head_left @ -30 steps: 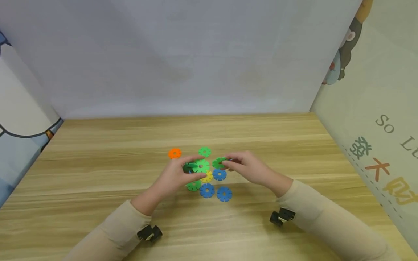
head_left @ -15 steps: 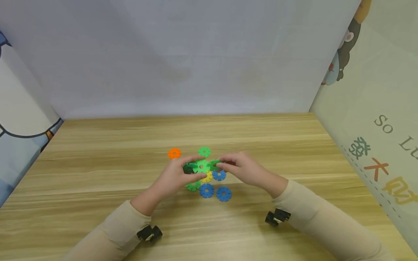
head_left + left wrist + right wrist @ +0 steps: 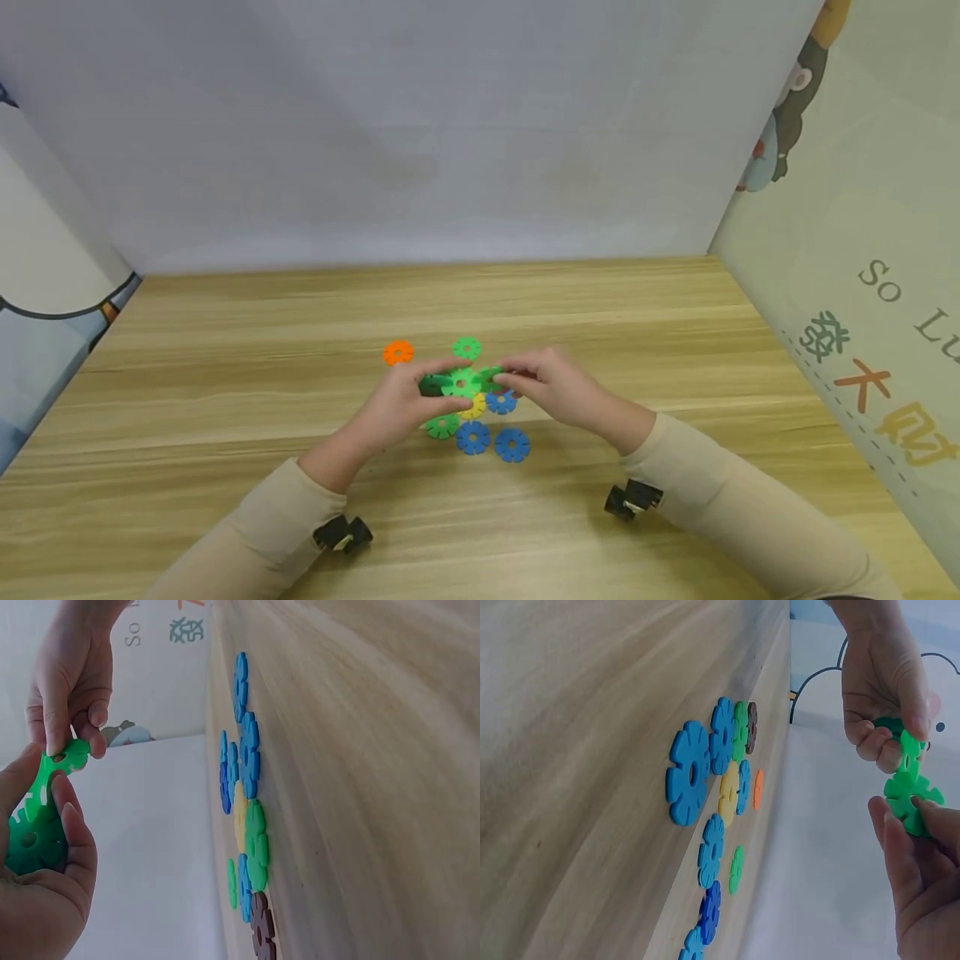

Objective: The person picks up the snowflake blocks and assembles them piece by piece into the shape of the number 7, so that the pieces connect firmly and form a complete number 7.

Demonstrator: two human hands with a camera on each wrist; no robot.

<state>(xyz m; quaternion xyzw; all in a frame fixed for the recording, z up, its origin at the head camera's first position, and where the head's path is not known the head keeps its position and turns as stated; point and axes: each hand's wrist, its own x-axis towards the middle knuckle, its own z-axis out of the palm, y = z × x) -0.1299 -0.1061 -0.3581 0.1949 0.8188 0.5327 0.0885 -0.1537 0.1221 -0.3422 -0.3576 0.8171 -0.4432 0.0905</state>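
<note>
Above the table, my left hand [image 3: 397,404] grips notched green plastic discs, snowflake-style building pieces. One is a dark green disc [image 3: 34,844], joined to a bright green disc [image 3: 461,384]. From the right, my right hand [image 3: 558,387] pinches another green disc [image 3: 907,802] between thumb and fingers. Its edge meets the bright green disc at an angle; how deep the slots sit in each other I cannot tell. Beneath the hands, loose discs lie flat: a yellow disc [image 3: 472,407], a green disc [image 3: 442,427] and several blue ones, such as the blue disc [image 3: 512,445].
Farther back on the wooden table [image 3: 300,317] lie an orange disc [image 3: 398,352] and a small green disc [image 3: 467,347]. A brown disc [image 3: 262,926] shows in the left wrist view. A pale wall [image 3: 420,133] rises behind the table, with a printed wall [image 3: 862,250] on the right.
My right hand has moved left, bringing its green disc from apart to touching the bright green disc in my left hand. The left hand has hardly moved.
</note>
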